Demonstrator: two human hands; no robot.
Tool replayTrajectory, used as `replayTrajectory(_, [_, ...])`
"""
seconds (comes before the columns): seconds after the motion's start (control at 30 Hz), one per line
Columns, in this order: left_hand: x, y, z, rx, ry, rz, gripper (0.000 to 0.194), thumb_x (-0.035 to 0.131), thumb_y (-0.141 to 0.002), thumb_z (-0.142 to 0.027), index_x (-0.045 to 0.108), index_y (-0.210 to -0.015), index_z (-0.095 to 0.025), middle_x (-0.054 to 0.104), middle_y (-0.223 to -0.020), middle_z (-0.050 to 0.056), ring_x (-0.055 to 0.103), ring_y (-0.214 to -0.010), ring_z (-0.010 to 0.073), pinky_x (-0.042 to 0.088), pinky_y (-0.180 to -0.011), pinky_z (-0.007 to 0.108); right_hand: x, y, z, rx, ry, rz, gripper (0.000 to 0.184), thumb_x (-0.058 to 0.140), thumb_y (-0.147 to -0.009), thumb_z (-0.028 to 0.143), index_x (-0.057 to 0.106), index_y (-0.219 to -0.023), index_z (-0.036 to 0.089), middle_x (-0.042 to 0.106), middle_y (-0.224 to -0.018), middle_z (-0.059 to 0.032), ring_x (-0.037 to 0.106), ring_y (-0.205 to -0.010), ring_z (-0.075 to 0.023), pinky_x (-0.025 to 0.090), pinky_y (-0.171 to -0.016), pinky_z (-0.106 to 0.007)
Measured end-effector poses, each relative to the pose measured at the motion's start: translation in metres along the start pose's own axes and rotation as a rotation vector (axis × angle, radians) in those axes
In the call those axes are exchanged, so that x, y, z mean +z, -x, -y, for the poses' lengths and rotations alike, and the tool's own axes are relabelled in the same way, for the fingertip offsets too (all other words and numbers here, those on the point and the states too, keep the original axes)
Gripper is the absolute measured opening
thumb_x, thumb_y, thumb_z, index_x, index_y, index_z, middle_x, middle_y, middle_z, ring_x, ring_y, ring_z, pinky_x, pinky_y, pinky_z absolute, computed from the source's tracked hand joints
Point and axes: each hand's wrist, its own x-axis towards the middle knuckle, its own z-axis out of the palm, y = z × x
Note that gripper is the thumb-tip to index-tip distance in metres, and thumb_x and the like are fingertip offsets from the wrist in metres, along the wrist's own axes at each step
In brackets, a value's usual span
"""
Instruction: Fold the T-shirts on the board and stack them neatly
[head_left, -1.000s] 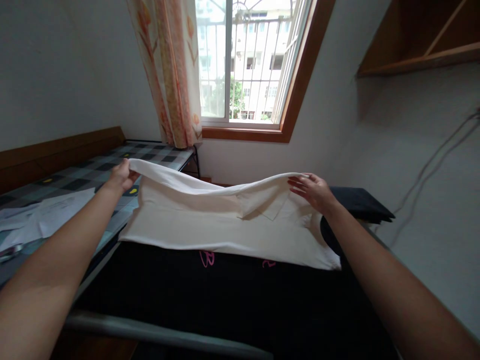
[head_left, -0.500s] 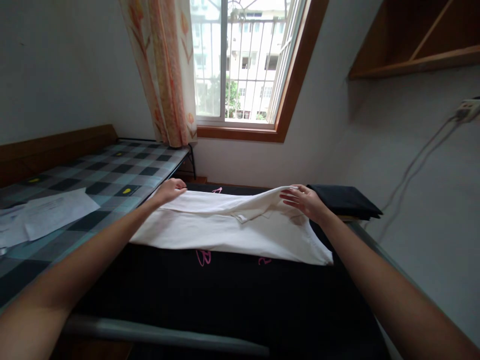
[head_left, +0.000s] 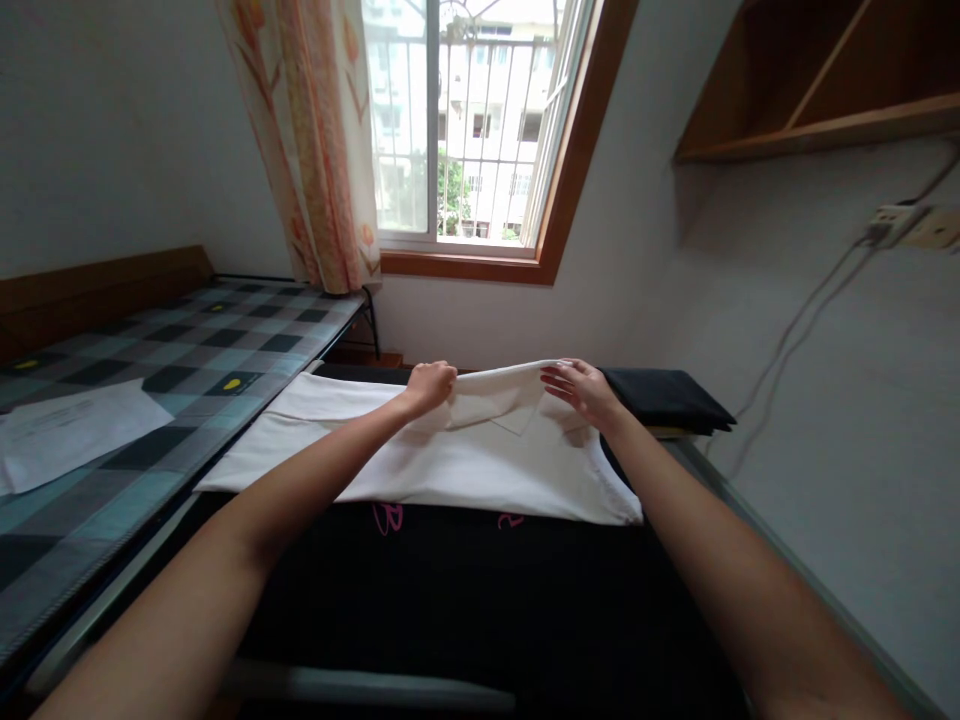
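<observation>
A white garment [head_left: 480, 470] lies lengthwise across a black surface [head_left: 465, 600] with pink markings, its far part folded over. My left hand [head_left: 431, 386] is closed on the garment's far edge near the middle. Farther right, my right hand [head_left: 581, 390] pinches the same edge, its other fingers slightly spread. Between both hands the edge is lifted and drawn fairly straight. The garment's left end lies flat, partly behind my left forearm.
Just right of my right hand sits a folded black item [head_left: 667, 400]. On the left is a bed with a checked cover [head_left: 262, 340], papers [head_left: 82, 430] on it. A curtain [head_left: 322, 150] hangs by the window, and a wooden shelf [head_left: 810, 135] is at upper right.
My left hand has moved right along the far edge, from the garment's left end to its middle. The edge between my hands is now raised and straighter. My right hand keeps its hold.
</observation>
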Motion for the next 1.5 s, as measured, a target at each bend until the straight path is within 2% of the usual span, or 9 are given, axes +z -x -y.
replayTrajectory(0.17, [-0.011,-0.032,0.005,-0.012,-0.132,-0.099,0.032,0.037,-0.094,-0.014,0.068,-0.105,-0.012,0.064,-0.106,0.02,0.065,-0.1,0.0278,0.044,-0.082,0.038,0.006,-0.018,-0.01,0.036,-0.074,-0.114,0.01,0.058,-0.085,0.014,0.056,-0.087,0.024,0.072,-0.088,0.0012,0.069,-0.076,-0.0114,0.057,-0.062,-0.024])
replayTrajectory(0.47, [0.014,-0.055,0.0,-0.106,-0.109,-0.074,0.039,0.039,-0.094,-0.012,0.049,-0.131,-0.021,0.065,-0.111,0.015,0.064,-0.104,0.0249,0.04,-0.091,0.039,0.01,-0.035,-0.031,0.075,-0.164,-0.082,0.022,0.063,-0.079,0.012,0.055,-0.094,0.025,0.069,-0.091,0.0012,0.067,-0.076,-0.0113,0.058,-0.06,-0.022])
replayTrajectory(0.73, [0.034,-0.085,0.014,-0.289,-0.022,0.034,0.028,0.046,-0.089,-0.017,0.061,-0.112,-0.024,0.068,-0.112,0.01,0.063,-0.103,0.025,0.044,-0.086,0.036,0.011,-0.046,-0.052,0.119,-0.205,0.02,0.026,0.064,-0.074,0.01,0.054,-0.094,0.025,0.063,-0.095,0.0003,0.065,-0.078,-0.0126,0.06,-0.068,-0.028])
replayTrajectory(0.87, [0.052,-0.082,0.014,-0.23,-0.041,0.008,0.033,0.049,-0.087,-0.013,0.058,-0.117,-0.023,0.063,-0.12,0.012,0.057,-0.114,0.0263,0.038,-0.096,0.041,0.02,-0.053,-0.07,0.157,0.004,-0.048,0.037,0.064,-0.071,0.011,0.05,-0.101,0.028,0.058,-0.11,-0.0019,0.062,-0.083,-0.0124,0.059,-0.068,-0.028])
replayTrajectory(0.97, [0.062,-0.079,0.015,-0.162,-0.046,0.004,0.035,0.045,-0.088,-0.012,0.059,-0.118,-0.023,0.063,-0.12,0.012,0.056,-0.115,0.0256,0.036,-0.099,0.042,0.024,-0.051,-0.079,-0.079,0.318,-0.11,0.048,0.07,-0.07,0.02,0.049,-0.112,0.029,0.055,-0.118,-0.0052,0.059,-0.093,-0.0168,0.057,-0.073,-0.032])
replayTrajectory(1.07, [0.064,-0.08,0.019,-0.13,-0.039,0.027,0.033,0.041,-0.09,-0.014,0.063,-0.114,-0.024,0.066,-0.115,0.01,0.059,-0.111,0.0254,0.037,-0.097,0.043,0.027,-0.036,-0.078,-0.411,0.76,0.154,0.037,0.076,-0.068,0.029,0.06,-0.102,0.023,0.059,-0.105,-0.0058,0.058,-0.093,-0.0196,0.051,-0.081,-0.034])
replayTrajectory(1.17, [0.063,-0.083,0.022,-0.134,-0.034,0.036,0.033,0.042,-0.089,-0.015,0.065,-0.111,-0.024,0.068,-0.114,0.011,0.06,-0.109,0.0266,0.038,-0.096,0.044,0.032,-0.014,-0.073,-0.592,1.153,0.45,0.013,0.071,-0.077,0.029,0.066,-0.085,0.02,0.061,-0.092,-0.005,0.058,-0.088,-0.019,0.045,-0.082,-0.032])
replayTrajectory(1.33, [0.058,-0.086,0.022,-0.157,-0.025,0.037,0.031,0.047,-0.087,-0.017,0.067,-0.108,-0.026,0.07,-0.112,0.009,0.061,-0.108,0.0265,0.039,-0.095,0.042,0.042,0.008,-0.063,-0.76,1.574,0.455,0.017,0.055,-0.089,0.019,0.07,-0.081,0.017,0.065,-0.093,-0.0096,0.059,-0.087,-0.0201,0.036,-0.083,-0.033])
replayTrajectory(1.5, [0.055,-0.086,0.021,-0.174,-0.021,0.034,0.03,0.048,-0.086,-0.018,0.067,-0.107,-0.027,0.07,-0.114,0.007,0.061,-0.11,0.0258,0.039,-0.095,0.041,0.035,0.015,-0.055,-0.693,1.528,0.488,0.013,0.058,-0.083,0.017,0.071,-0.08,0.018,0.067,-0.088,-0.0056,0.059,-0.075,-0.0158,0.036,-0.077,-0.029])
